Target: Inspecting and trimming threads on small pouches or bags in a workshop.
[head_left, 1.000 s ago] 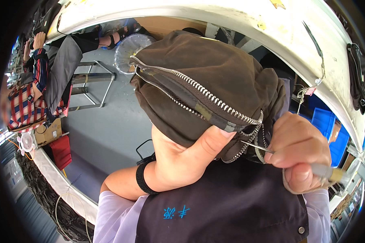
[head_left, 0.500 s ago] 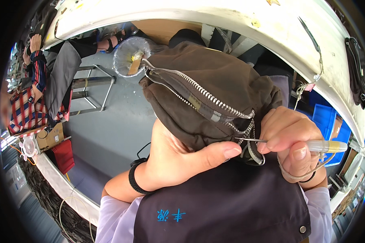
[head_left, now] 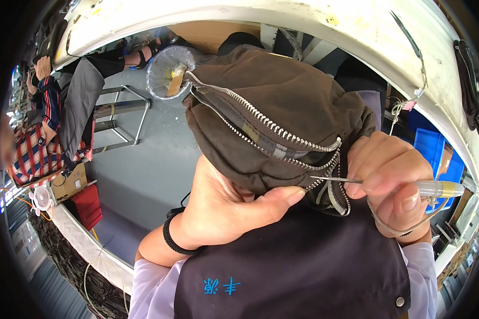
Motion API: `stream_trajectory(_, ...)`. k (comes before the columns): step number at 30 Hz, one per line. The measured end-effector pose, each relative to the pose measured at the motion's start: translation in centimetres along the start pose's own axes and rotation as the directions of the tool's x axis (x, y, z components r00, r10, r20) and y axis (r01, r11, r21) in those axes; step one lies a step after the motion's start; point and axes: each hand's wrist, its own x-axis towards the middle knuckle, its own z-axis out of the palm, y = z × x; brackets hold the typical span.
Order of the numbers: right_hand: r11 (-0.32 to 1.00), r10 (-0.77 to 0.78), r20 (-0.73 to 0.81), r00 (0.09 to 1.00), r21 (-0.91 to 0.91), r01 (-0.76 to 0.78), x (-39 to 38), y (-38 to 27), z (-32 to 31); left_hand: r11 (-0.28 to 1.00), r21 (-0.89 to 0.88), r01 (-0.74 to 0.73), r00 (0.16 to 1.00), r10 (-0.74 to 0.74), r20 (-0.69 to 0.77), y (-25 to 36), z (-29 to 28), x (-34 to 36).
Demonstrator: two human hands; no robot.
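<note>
The brown bag (head_left: pixel 290 90) is held up in front of the apron (head_left: pixel 303 266), the tabletop (head_left: pixel 367 42) beyond it towards 1 o'clock. At the bag's 7 o'clock the left hand (head_left: pixel 229 207) pinches its cloth; at 4 o'clock the right hand (head_left: pixel 391 173) grips an awl (head_left: pixel 434 188), tip at the cloth beside the zip (head_left: pixel 271 127). The step looks like picking at a seam; the next move probably calls for steady cloth and a small, controlled lift.
</note>
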Motion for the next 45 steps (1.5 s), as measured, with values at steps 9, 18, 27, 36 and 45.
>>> stream_trajectory(9,1.000,0.021,0.008,1.000,0.005,-0.021,0.0,0.3,0.0,1.000,0.000,-0.017,1.000,0.017,0.019,-0.2,-0.1,0.0)
stream_trajectory(18,0.914,0.286,-0.028,0.958,0.310,-0.263,0.6,0.3,0.2,0.999,-0.024,-0.036,0.998,0.037,0.047,-0.4,-0.5,0.2)
stream_trajectory(27,0.933,-0.256,0.029,0.966,-0.254,0.255,0.3,-0.1,-0.6,0.994,-0.028,-0.108,0.991,0.106,-0.077,-0.8,0.7,0.2)
stream_trajectory(36,0.794,-0.266,0.112,0.957,-0.537,0.284,1.4,-0.7,0.8,0.936,0.286,-0.206,0.961,0.249,-0.124,-1.0,1.5,0.3)
stream_trajectory(45,0.755,-0.139,0.020,0.990,-0.645,0.118,1.7,-1.7,1.2,0.669,0.679,-0.302,0.943,0.312,0.112,-1.2,0.6,-0.1)
